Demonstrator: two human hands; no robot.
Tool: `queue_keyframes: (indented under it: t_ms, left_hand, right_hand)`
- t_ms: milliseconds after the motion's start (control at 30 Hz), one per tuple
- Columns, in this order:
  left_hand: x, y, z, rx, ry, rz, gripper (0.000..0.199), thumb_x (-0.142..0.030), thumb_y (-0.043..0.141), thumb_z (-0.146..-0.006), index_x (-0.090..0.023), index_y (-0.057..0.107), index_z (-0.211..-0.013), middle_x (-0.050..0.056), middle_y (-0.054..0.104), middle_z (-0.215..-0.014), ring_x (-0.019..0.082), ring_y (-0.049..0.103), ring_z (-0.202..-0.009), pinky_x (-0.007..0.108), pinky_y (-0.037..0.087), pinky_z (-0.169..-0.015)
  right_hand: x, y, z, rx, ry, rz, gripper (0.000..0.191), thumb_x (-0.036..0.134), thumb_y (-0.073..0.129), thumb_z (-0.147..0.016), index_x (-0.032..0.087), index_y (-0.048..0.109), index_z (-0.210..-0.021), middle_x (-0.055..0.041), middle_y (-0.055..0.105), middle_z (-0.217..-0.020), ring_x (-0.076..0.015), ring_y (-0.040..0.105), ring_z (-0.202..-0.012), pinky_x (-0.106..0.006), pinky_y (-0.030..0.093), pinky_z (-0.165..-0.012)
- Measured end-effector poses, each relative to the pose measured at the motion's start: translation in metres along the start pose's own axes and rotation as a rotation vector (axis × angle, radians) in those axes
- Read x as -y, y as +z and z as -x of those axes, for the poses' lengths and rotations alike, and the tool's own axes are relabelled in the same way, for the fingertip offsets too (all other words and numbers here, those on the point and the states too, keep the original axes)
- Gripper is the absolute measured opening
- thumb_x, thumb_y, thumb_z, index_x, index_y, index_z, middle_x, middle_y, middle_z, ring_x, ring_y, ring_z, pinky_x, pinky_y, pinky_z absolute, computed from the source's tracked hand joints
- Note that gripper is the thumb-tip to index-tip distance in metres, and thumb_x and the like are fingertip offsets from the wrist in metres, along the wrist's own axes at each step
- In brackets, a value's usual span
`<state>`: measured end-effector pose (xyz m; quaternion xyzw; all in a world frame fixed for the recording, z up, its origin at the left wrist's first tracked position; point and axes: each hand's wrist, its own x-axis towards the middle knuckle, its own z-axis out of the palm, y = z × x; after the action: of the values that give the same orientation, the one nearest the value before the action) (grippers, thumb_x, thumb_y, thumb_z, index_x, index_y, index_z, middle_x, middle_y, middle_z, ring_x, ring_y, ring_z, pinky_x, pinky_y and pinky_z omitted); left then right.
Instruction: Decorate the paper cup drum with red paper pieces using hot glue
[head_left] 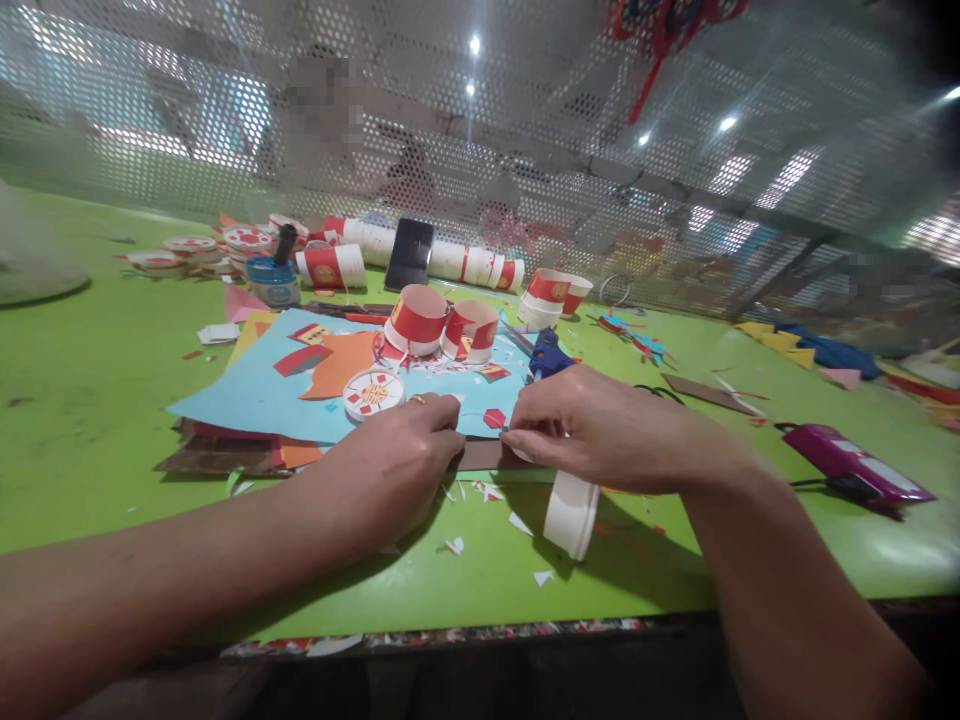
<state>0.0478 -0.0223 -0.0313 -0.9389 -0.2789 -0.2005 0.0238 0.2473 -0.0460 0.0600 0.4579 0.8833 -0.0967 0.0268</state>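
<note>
My left hand (409, 455), a ring on one finger, lies curled at the near edge of the light blue paper (240, 395); what is under its fingers is hidden. Beside it is a round white disc (373, 395) with red and orange patterns. My right hand (577, 425) pinches thumb to forefinger just by a small red hexagonal piece (494, 418). Anything in that pinch is too small to name. A white cut paper cup piece (572, 515) shows below this hand; whether it is held I cannot tell. Behind the knuckles is a blue glue gun (553, 350).
Two cut red-and-white paper cups (415, 320) stand on the blue paper among scraps. A blue jar (272, 283), a phone (409, 254) and a cup stack (367, 243) lie farther back. At right is a purple corded device (855, 465). A perforated metal screen (465, 150) stands behind.
</note>
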Motion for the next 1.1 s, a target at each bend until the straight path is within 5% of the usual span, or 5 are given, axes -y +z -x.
queue_keyframes:
  t_ms: [433, 700, 1100]
  left_hand:
    - [0.000, -0.004, -0.001, 0.029, -0.016, 0.055, 0.025, -0.009, 0.050, -0.089, -0.013, 0.069, -0.073, 0.005, 0.056, -0.078, 0.015, 0.053, -0.066, 0.028, 0.042, -0.061]
    - [-0.002, -0.005, -0.003, 0.025, -0.052, 0.102, 0.026, -0.011, 0.049, -0.089, -0.013, 0.073, -0.079, 0.007, 0.060, -0.078, 0.016, 0.056, -0.066, 0.028, 0.043, -0.060]
    - [0.003, 0.000, -0.005, 0.050, -0.018, -0.038, 0.026, -0.010, 0.051, -0.087, -0.014, 0.071, -0.071, 0.004, 0.055, -0.070, 0.014, 0.048, -0.057, 0.027, 0.035, -0.053]
  right_hand:
    - [-0.001, 0.002, -0.001, -0.051, -0.026, 0.018, 0.030, 0.019, 0.048, -0.089, 0.015, 0.054, -0.059, 0.0034, 0.044, -0.055, -0.0081, 0.036, -0.053, -0.027, 0.024, -0.053]
    - [-0.001, 0.002, -0.005, -0.075, -0.048, -0.077, 0.022, 0.016, 0.052, -0.087, 0.013, 0.071, -0.077, -0.0031, 0.065, -0.069, -0.0110, 0.051, -0.061, -0.026, 0.031, -0.057]
    - [0.006, 0.003, -0.012, -0.112, -0.068, -0.084, 0.023, 0.021, 0.054, -0.089, 0.012, 0.070, -0.074, -0.0038, 0.066, -0.069, -0.0109, 0.051, -0.061, -0.026, 0.031, -0.058]
